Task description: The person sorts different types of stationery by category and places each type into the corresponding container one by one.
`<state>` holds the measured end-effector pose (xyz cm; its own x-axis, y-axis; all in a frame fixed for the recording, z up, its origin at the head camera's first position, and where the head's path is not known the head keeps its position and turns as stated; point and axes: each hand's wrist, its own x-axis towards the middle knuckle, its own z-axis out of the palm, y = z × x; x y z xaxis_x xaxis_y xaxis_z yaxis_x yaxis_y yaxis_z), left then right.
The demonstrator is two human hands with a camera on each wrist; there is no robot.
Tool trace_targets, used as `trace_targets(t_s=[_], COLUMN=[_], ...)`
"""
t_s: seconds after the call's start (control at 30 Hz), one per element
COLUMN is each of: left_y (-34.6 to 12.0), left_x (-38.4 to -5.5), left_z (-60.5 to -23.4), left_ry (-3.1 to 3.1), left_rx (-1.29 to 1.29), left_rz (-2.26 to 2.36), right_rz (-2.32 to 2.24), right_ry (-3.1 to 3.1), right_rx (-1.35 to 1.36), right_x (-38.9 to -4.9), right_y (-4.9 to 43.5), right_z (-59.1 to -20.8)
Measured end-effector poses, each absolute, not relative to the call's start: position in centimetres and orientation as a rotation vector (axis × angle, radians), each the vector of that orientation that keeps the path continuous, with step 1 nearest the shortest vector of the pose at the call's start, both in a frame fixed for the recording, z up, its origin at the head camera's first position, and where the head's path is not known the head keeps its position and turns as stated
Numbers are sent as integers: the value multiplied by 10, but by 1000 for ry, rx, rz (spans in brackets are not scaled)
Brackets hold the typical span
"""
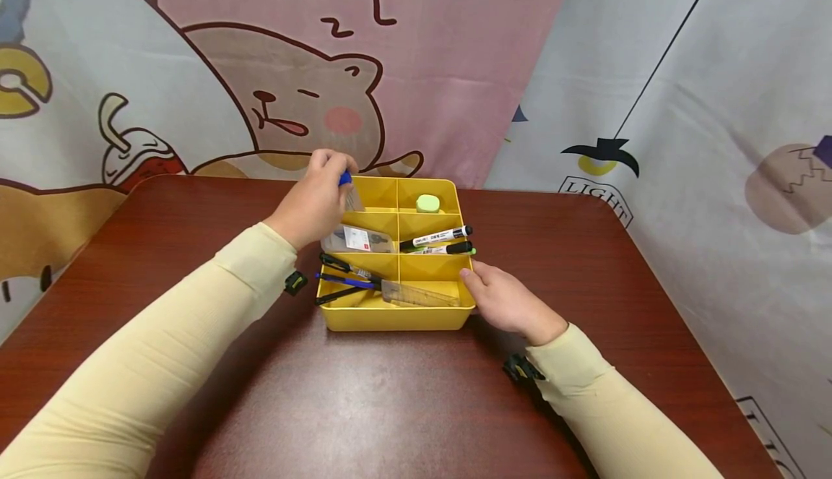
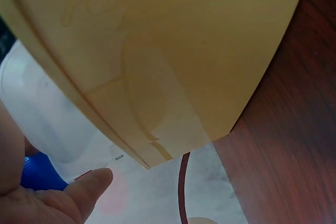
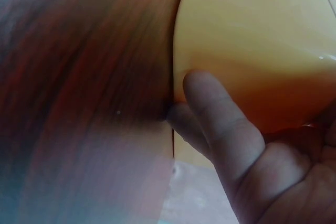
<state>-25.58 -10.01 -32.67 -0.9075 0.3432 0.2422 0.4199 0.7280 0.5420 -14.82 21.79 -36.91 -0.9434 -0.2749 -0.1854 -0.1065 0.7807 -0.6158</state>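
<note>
A yellow divided storage box (image 1: 398,320) stands on the table. My left hand (image 1: 315,201) is over its back left compartment and pinches a translucent bottle with a blue cap (image 1: 345,178). In the left wrist view the bottle's pale body (image 2: 47,108) shows beside the box wall; its lower part is hidden. My right hand (image 1: 507,302) grips the box's front right side, thumb at the rim. In the right wrist view its fingers (image 3: 226,124) lie against the outer wall. A pale green rounded object (image 1: 427,204) sits in the back right compartment.
The middle left compartment holds a clear case with a white label (image 1: 357,238). Markers (image 1: 434,236) lie in the middle right one. Several pens (image 1: 344,282) and a clear ruler (image 1: 416,294) lie across the front. Behind the brown table (image 1: 403,407) hangs a printed cloth (image 1: 455,67).
</note>
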Motion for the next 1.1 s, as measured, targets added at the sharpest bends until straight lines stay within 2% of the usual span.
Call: trace_targets(t_s=[1.1], left_y=[-99], left_x=[-263], left_z=[-328], left_ry=[-2985], left_rx=[-642], left_rz=[-898], right_rz=[-890], right_ry=[2727], right_rx=[-303], right_x=[-148], right_y=[219], right_z=[-369])
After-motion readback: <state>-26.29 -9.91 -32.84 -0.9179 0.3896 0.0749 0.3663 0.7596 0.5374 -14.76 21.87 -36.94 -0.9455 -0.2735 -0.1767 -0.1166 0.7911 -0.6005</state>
